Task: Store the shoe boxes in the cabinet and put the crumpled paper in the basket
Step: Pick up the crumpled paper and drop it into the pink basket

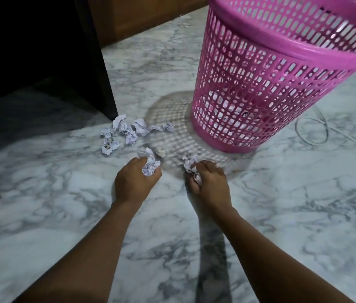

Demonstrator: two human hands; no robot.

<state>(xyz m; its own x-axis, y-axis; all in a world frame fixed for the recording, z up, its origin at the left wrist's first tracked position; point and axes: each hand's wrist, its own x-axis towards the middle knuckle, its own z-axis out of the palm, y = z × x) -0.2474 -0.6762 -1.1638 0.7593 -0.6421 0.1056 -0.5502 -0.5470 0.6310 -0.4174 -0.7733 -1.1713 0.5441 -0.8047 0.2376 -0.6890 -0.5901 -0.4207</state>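
Both hands down on the grey-veined white marble floor. The left hand has its fingers curled tight around a crumpled white paper ball; the right hand pinches a second crumpled wad. More crumpled scraps lie loose just beyond the left hand. The pink slotted plastic basket stands upright close behind the right hand.

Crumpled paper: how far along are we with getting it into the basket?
Done: some white paper shows through the pink plastic lattice basket. In hand: left hand and right hand each grip a crumpled white paper ball. Left: the loose paper cluster on the marble floor. No shoe boxes visible.
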